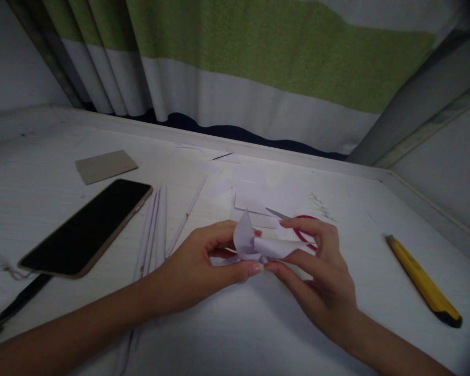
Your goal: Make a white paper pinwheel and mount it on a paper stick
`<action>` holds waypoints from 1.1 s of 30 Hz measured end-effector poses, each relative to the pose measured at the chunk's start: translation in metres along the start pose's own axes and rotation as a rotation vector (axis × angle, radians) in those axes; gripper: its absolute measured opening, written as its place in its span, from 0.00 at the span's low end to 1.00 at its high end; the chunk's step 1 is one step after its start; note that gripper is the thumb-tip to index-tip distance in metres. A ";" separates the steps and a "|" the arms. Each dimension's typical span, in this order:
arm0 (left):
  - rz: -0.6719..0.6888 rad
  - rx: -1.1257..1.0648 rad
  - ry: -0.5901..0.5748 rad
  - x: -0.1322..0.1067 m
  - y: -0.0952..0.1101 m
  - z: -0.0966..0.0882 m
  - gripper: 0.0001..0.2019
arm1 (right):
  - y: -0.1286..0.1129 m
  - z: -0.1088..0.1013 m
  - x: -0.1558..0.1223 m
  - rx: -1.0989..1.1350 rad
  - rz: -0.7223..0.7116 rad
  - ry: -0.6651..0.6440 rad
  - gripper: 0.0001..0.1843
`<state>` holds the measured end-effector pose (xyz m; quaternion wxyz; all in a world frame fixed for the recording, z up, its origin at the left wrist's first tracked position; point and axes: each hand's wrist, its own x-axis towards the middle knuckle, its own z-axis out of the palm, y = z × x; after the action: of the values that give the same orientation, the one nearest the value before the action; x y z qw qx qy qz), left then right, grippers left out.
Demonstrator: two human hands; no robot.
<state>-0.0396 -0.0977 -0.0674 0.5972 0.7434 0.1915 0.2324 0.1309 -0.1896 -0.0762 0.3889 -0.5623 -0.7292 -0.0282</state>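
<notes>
A piece of folded white paper (245, 235) with a pointed flap standing up is held between both hands, above the white table. My left hand (207, 256) is closed on its left side, thumb along the lower edge. From the right, my right hand (321, 271) pinches the paper near its bottom with thumb and fingers, its index finger raised and stretched out. Just behind that hand lie scissors (303, 225) with red handles, partly covered by the fingers. White paper sheets (254, 196) are on the table beyond the hands.
Rolled paper sticks (151, 230) lie left of centre, partly under my left forearm. Farther left are a black-screened phone (88, 230) and a grey-brown card (106, 167). A yellow utility knife (423, 279) lies at the right. A green and white curtain (258, 62) hangs behind the table's raised back edge.
</notes>
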 end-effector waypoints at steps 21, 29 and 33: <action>-0.217 -0.433 -0.001 0.005 -0.017 0.005 0.12 | 0.001 0.005 0.002 0.107 0.060 -0.054 0.06; -0.209 -0.418 -0.020 0.000 -0.015 0.009 0.17 | -0.001 0.010 -0.002 0.104 0.122 -0.038 0.04; -0.204 -0.411 0.003 0.000 -0.016 0.010 0.17 | -0.002 0.011 -0.002 0.105 0.147 -0.034 0.04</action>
<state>-0.0337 -0.1024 -0.0844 0.7562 0.5827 0.2151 0.2060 0.1229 -0.1866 -0.0845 0.4063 -0.5936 -0.6930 0.0483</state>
